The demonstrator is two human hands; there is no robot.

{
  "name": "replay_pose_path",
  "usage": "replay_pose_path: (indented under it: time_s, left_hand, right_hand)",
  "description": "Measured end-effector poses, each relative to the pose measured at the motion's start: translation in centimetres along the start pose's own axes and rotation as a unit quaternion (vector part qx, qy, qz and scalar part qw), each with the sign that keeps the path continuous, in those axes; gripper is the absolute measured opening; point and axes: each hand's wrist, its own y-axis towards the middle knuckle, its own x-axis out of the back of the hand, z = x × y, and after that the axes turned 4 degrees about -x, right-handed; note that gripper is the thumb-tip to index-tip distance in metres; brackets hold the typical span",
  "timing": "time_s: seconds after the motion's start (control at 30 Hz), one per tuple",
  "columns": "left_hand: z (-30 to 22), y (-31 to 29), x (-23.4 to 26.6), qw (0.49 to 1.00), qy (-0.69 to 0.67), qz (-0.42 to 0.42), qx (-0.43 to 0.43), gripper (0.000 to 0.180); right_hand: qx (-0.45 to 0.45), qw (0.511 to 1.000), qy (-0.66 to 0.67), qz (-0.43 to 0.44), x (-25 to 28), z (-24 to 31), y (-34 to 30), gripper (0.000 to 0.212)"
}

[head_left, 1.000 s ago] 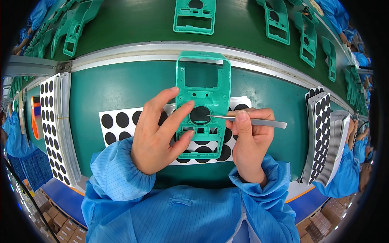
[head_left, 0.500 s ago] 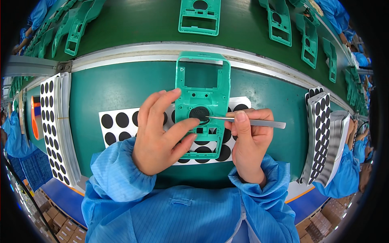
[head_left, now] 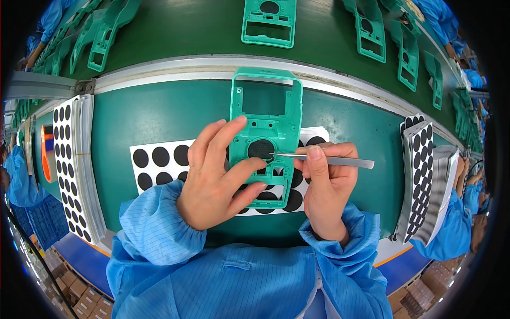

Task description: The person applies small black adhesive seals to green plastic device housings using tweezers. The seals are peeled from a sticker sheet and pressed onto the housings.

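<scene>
While left fingers (head_left: pixel 248 167) touch housing (head_left: pixel 284 131) | right fingers (head_left: pixel 317 162): tweezers (head_left: pixel 350 161) | labelled cartons (head_left: pixel 79 288) illegible

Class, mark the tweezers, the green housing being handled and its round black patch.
Tweezers (head_left: pixel 350 161): head view, on the broad rear end.
Green housing (head_left: pixel 263 133): head view, on its middle panel.
Round black patch (head_left: pixel 260 149): head view, on its centre.

This is a factory assembly line. Beyond the tabletop (head_left: pixel 143 111), a wide green conveyor belt (head_left: pixel 186 32) carries plastic casings (head_left: pixel 285 10) matching the green frame (head_left: pixel 263 134) lying on the tabletop. People in blue smocks (head_left: pixel 24 181) work past its ends; cardboard boxes (head_left: pixel 79 290) stand stacked lower down, on its near side.
</scene>
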Motion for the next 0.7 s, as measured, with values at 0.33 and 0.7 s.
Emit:
replay_pose_path:
  time_s: [0.33,0.7]
  left_hand:
    - [0.01,0.07,-0.17,1.000,-0.004,0.005,0.007,0.030]
    - [0.08,-0.02,-0.24,1.000,-0.007,0.008,0.009,0.030]
  right_hand:
    - [0.010,1.000,-0.010,0.005,0.07,0.01,0.04,0.017]
    - [0.038,0.998,-0.026,0.033,0.16,-0.14,-0.15,0.018]
